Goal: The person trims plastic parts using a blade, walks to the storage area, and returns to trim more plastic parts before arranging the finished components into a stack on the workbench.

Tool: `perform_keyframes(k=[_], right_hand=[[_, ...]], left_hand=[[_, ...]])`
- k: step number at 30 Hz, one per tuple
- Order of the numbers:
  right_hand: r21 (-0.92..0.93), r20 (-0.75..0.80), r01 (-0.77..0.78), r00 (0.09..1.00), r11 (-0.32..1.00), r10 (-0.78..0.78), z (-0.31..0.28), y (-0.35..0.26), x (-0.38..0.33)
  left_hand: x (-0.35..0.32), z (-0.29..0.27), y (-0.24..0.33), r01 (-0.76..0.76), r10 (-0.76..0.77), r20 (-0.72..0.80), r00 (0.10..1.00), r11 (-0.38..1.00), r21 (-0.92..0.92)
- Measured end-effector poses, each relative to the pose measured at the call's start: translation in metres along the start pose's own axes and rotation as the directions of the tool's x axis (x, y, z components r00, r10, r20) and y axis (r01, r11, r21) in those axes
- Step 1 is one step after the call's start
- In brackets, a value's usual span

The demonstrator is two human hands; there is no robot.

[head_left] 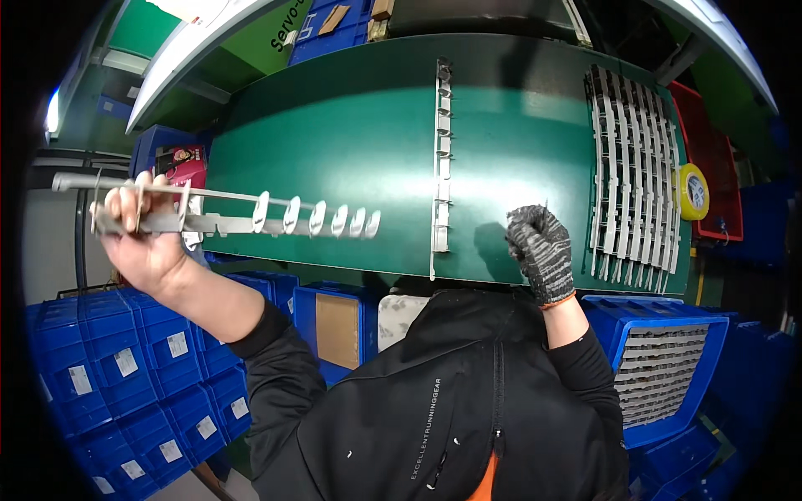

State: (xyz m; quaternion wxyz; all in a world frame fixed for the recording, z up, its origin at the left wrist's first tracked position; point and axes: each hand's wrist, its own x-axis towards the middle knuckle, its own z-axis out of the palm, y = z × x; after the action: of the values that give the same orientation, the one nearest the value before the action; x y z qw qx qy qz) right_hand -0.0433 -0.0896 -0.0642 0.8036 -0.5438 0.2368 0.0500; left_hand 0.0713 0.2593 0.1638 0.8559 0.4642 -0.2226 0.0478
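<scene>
My bare left hand (142,238) grips the end of a long grey metal strip (251,219) with a row of oval white tabs, held out level over the left edge of the green table (351,150). My right hand (539,246), in a grey knitted glove, is closed near the table's front edge and seems to pinch something thin; I cannot make out what it is. Another grey strip (442,159) lies upright on the middle of the table, just left of the gloved hand.
A row of several grey strips (635,171) lies side by side at the table's right. A yellow tape roll (692,192) sits by a red bin (710,159). Blue crates (125,367) stack at lower left; a blue crate of strips (660,367) stands at lower right.
</scene>
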Motion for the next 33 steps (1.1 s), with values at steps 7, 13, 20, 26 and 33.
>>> perform_keyframes(k=[7,13,20,26,33], right_hand=[[0.188,0.278,-0.241,0.943,0.952,0.184,0.016,0.024,0.014],[0.662,-0.125,0.112,0.991,0.741,-0.038,-0.004,0.008,0.039],[0.396,-0.284,0.302,0.938,0.867,-0.196,-0.04,-0.037,0.035],[0.163,0.002,0.161,0.987,0.973,-0.163,0.015,-0.039,0.025],[-0.653,0.169,0.501,0.827,0.568,-0.536,0.005,-0.035,0.023]], left_hand=[[-0.04,-0.021,-0.069,-0.2,0.043,-0.379,0.924,0.901,-0.385],[-0.078,-0.01,-0.169,-0.004,-0.117,-0.152,0.982,0.779,-0.627],[-0.098,-0.098,-0.162,0.53,-0.583,0.194,0.789,0.805,0.266],[-0.087,0.016,-0.236,0.655,-0.774,0.437,0.458,0.626,0.422],[-0.103,0.061,-0.255,0.916,-0.883,0.294,0.367,0.397,0.049]])
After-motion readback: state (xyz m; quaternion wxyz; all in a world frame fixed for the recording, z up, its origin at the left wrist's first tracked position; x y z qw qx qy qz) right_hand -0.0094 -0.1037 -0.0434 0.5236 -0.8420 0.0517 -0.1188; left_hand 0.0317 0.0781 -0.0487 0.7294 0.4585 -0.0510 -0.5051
